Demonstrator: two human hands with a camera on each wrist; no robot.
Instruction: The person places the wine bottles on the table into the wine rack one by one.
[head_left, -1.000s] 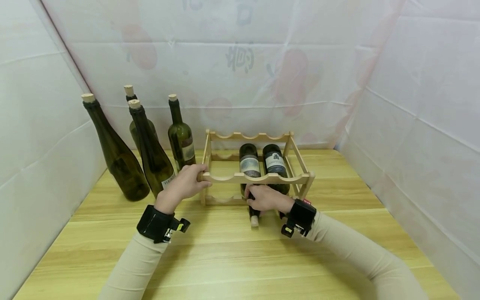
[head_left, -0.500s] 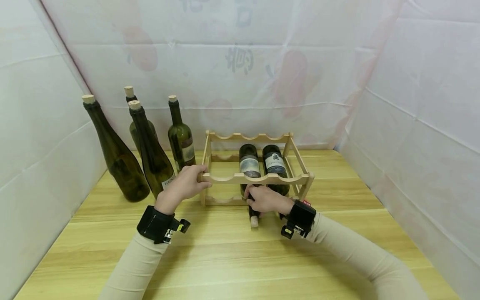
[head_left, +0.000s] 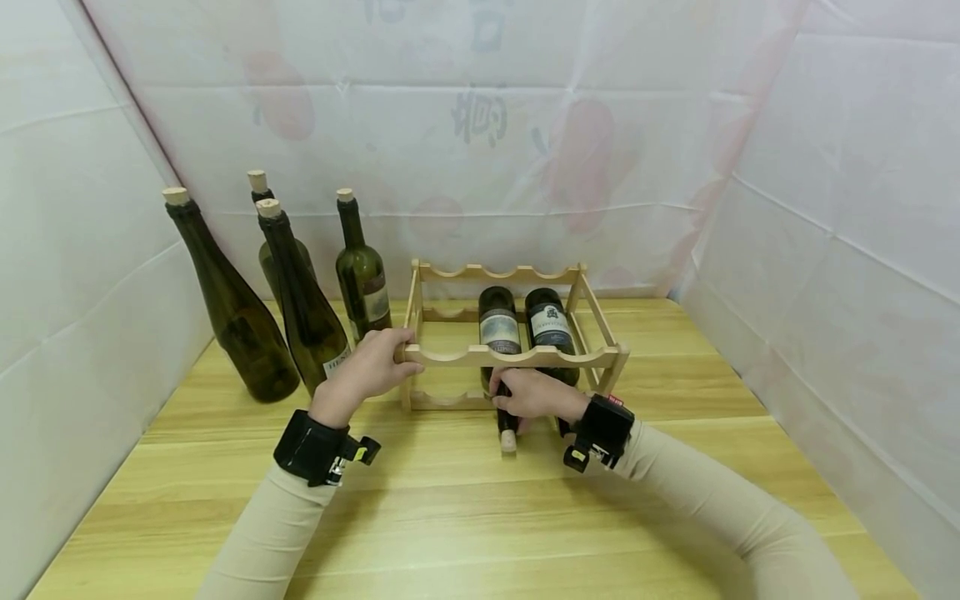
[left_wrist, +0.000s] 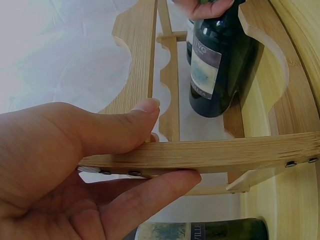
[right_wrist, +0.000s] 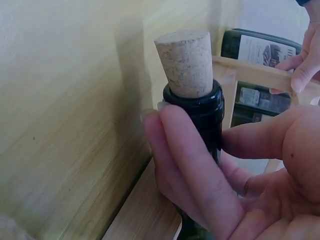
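Note:
A light wooden wine rack stands on the table, with two dark bottles lying in its lower level, necks toward me. My left hand grips the rack's front left corner; in the left wrist view the thumb lies over the wood with a finger underneath. My right hand holds the neck of the left wine bottle, below the rack's upper front rail. The cork sits in that bottle's mouth in the right wrist view, fingers curled round the neck. Beside it lies the other wine bottle.
Several corked bottles stand left of the rack: a tall one at far left, another close to my left hand, and a shorter one behind. White cloth walls enclose the wooden table.
The bottle in my right hand has shifted very slightly, its corked end a touch farther back. My left hand keeps its grip on the rack corner, and the rack stays put.

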